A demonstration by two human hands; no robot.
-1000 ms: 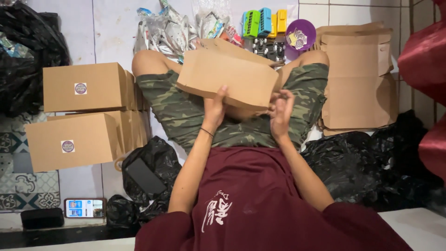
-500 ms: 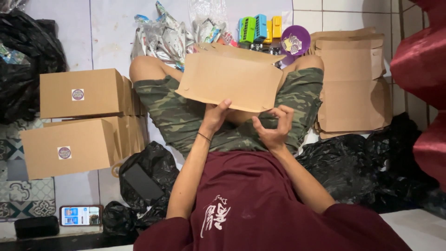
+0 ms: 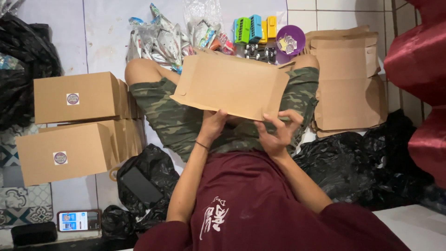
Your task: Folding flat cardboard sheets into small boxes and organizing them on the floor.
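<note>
Both hands grip the near edge of the flat cardboard blank point(image 3: 232, 86) over my lap, left hand point(image 3: 214, 124) and right hand point(image 3: 275, 132) pinching it, not yet folded, while two finished boxes point(image 3: 76, 96) sit stacked on the floor point(image 3: 102, 28) and more flat blanks point(image 3: 348, 79) wait.

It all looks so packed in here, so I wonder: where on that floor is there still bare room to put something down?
Bare tile shows at the top left, between the black bags and the foil packets, above the closed boxes. A thin strip lies under the lower box, by the phone. Around the flat box held by the left hand and right hand it is crowded.
</note>
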